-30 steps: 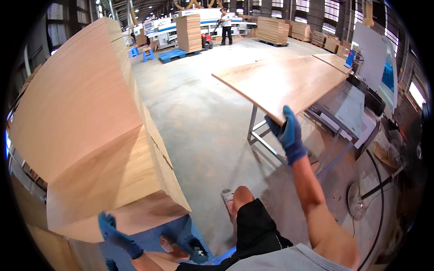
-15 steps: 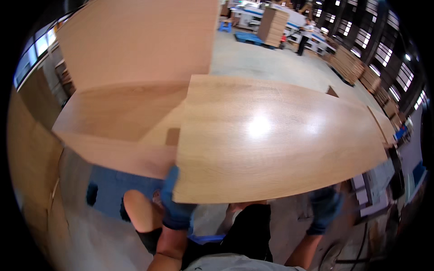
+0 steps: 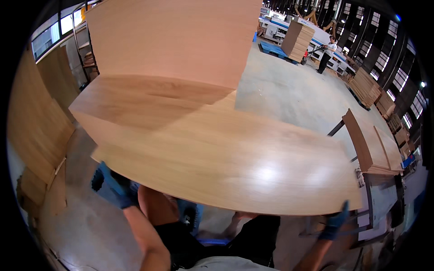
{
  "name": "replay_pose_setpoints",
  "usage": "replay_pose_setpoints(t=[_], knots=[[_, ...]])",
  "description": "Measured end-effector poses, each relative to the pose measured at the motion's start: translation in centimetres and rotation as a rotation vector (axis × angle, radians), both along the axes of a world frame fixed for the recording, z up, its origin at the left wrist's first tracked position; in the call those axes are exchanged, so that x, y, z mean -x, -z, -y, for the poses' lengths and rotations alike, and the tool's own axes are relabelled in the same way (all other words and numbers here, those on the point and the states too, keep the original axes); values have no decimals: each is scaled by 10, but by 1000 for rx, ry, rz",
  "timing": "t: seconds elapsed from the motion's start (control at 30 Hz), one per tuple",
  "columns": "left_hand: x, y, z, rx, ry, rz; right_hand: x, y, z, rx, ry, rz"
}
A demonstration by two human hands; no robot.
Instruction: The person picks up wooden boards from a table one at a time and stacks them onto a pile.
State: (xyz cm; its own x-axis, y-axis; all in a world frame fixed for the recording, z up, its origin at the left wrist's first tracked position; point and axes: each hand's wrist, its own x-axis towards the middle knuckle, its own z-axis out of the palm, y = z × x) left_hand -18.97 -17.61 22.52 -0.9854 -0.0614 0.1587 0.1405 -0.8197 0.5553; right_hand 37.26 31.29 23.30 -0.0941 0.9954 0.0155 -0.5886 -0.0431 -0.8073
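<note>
Pale honey-tan wood grain runs across the big board (image 3: 217, 153), with a white glare spot at lower right. Blue gloves cover the left hand (image 3: 113, 183) and right hand (image 3: 335, 222). Grey concrete floor (image 3: 289, 97) at upper right, bright blue pallet (image 3: 272, 49) beyond.

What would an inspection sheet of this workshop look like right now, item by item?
Surface: grey concrete floor, bare where visible.
Job's things: large glossy wood panel, held flat over the stack of panels.
Clutter: wood offcuts on the floor at left.
Hands: left hand in a blue glove grips the panel's left edge; right hand, gloved too, grips its near right corner.
Cables: nothing seen.
Surroundings: metal stand with more panels at right, panel stacks and a blue pallet farther off, another person at work.
</note>
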Motion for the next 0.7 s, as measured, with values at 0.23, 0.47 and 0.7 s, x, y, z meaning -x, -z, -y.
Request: replay_pose_setpoints(t=[0.23,0.47,0.7], knots=[[86,8,57,221,-42,79,200,42,134,80,-509,-26],[61,69,-50,526,-265,88,267,-30,178,105,-1038,461],[175,61,-4,1130,-440,135,375,-6,84,-647,-272,847]])
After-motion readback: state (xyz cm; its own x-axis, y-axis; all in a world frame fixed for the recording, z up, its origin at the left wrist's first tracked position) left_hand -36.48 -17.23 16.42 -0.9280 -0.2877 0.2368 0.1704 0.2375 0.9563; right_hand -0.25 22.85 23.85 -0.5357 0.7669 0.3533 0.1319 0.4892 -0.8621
